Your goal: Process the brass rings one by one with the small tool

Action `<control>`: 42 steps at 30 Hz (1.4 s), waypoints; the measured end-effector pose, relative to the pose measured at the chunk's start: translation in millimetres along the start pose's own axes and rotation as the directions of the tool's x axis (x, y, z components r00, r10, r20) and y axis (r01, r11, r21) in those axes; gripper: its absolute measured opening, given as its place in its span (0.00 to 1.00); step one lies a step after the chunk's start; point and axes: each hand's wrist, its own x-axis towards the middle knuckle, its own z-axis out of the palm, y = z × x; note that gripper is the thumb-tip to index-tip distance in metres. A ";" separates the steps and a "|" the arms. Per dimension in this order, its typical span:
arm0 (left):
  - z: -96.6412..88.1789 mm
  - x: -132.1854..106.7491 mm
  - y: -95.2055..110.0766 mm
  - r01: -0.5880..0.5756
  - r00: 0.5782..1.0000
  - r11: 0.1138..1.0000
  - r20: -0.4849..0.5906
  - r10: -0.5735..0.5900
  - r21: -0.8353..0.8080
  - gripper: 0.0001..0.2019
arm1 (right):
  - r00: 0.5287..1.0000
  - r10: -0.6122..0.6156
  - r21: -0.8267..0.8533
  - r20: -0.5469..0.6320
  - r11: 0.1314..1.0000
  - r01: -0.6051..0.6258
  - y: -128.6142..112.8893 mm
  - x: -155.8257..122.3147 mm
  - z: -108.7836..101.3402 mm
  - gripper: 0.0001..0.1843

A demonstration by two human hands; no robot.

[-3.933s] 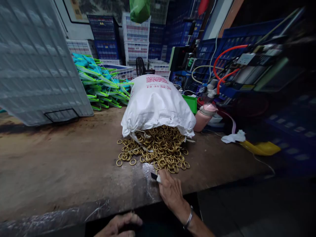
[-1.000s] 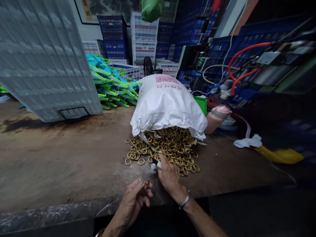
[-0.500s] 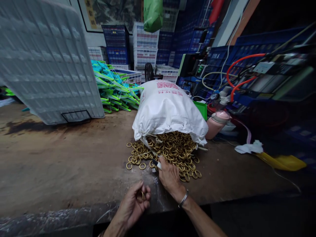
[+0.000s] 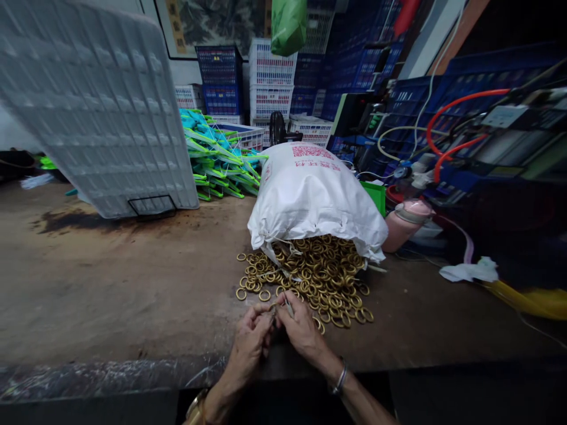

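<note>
A white woven sack (image 4: 312, 192) lies on its side on the worn workbench (image 4: 110, 295), and a heap of brass rings (image 4: 316, 277) spills from its mouth. My left hand (image 4: 250, 342) is closed in a pinch on a brass ring just in front of the heap. My right hand (image 4: 303, 327), with a metal bracelet at the wrist, is closed on a small thin tool (image 4: 287, 305) with a white tip. Both hands meet fingertip to fingertip at the near edge of the heap.
A grey plastic grid panel (image 4: 97, 106) leans at the back left. Green and blue bundled pieces (image 4: 217, 156) are stacked behind the sack. Blue and white crates (image 4: 270, 77) fill the back. A pink bottle (image 4: 405, 221), hoses and a machine (image 4: 469, 136) stand right; white cloth (image 4: 469, 271).
My left hand has risen from the bench edge with a ring and moved forward to meet my right hand, which has pulled back slightly from the heap. The view has shifted a little.
</note>
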 end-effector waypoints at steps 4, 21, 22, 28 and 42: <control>-1.0 2.5 1.5 -0.082 0.996 0.993 -0.021 0.084 0.088 0.14 | 0.998 0.024 0.078 0.060 0.996 -0.029 -2.5 -1.2 1.0 0.07; -4.3 -9.0 10.7 0.089 0.972 0.992 0.223 -0.069 -0.084 0.15 | 0.998 0.061 -0.028 -0.005 0.998 -0.061 -5.2 -1.3 -2.3 0.14; -4.1 -9.2 10.7 0.077 0.977 0.994 0.207 -0.059 -0.080 0.16 | 0.998 0.043 -0.111 -0.034 0.993 -0.047 -6.4 -2.7 -3.7 0.14; -2.3 -8.0 11.4 0.046 0.993 0.999 0.108 -0.044 -0.016 0.18 | 0.990 -0.045 -0.547 0.137 0.830 0.113 -8.3 -16.2 -5.2 0.12; -16.1 -24.9 5.2 0.064 0.995 0.996 0.074 -0.068 0.055 0.17 | 0.980 -0.001 -0.742 0.197 0.653 0.150 -7.0 -12.4 1.7 0.17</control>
